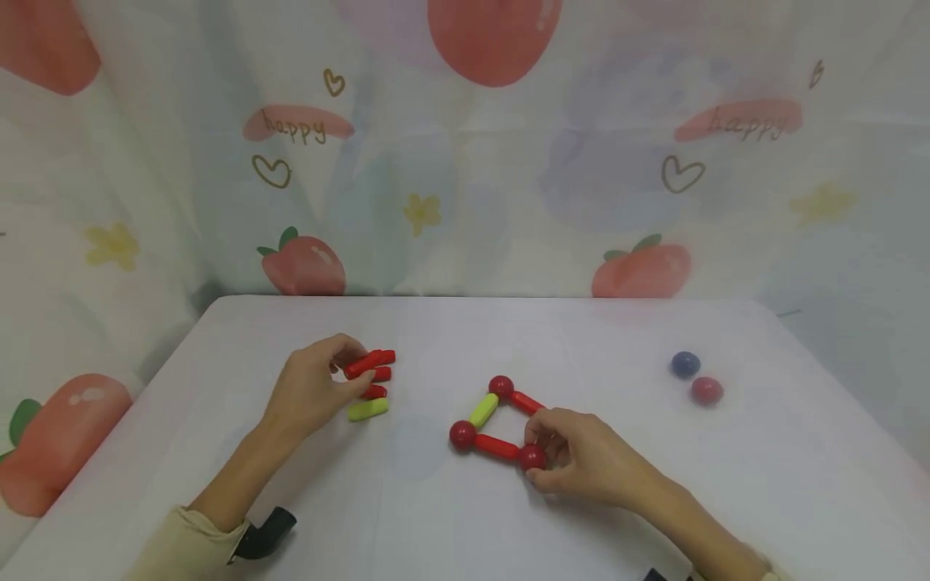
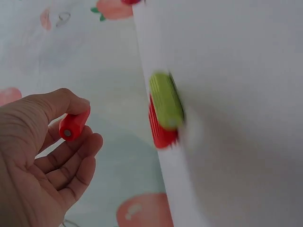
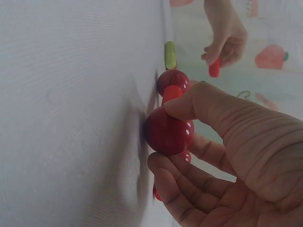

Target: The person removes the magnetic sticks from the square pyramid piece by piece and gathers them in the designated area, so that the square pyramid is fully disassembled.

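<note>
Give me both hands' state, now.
Left hand: closed, holding a red rod.
Right hand: closed, pinching the nearest red ball.

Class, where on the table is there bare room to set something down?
Between the right hand and the loose balls; also between the forearms, on the near side of the frame. Crowded: around the left hand and loose rods.

This is looking like a curtained-off tabletop workspace; fruit-printed cloth [image 1: 479,169] is hanging behind and beside a white table [image 1: 421,524]. It is hiding the room type.
</note>
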Demonstrator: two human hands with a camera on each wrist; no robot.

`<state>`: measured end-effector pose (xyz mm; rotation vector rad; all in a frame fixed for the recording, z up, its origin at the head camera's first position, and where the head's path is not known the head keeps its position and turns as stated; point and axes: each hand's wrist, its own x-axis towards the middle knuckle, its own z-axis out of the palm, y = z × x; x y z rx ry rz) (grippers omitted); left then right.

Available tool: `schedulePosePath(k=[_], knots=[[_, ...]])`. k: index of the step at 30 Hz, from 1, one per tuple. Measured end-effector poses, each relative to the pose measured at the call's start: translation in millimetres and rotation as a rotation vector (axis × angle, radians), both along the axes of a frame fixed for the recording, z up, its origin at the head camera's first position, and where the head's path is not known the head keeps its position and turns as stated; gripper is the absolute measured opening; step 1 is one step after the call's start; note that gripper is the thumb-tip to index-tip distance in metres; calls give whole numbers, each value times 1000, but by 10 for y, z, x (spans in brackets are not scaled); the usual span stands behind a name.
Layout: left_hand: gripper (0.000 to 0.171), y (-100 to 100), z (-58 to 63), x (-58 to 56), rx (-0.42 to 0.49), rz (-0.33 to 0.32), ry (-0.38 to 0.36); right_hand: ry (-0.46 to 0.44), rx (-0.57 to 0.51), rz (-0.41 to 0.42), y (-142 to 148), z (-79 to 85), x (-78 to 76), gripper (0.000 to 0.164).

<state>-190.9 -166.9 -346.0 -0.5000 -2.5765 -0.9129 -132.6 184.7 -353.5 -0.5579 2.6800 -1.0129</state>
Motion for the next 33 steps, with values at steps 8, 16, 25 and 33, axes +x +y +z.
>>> schedulePosePath(k=[8, 16, 25, 33], knots=[[22, -318, -71, -121, -53, 131, -39, -5, 2, -7, 6, 4, -2, 31], [26, -391, -169, -251, -183, 184, -176, -24, 1, -7, -1, 2, -9, 32], [24, -406, -174, -294, -247, 184, -274, -21, 6, -6, -3, 10, -8, 30], [28, -404, -159, -301, -236, 191, -327, -1, -8, 10, 13, 0, -4, 30]])
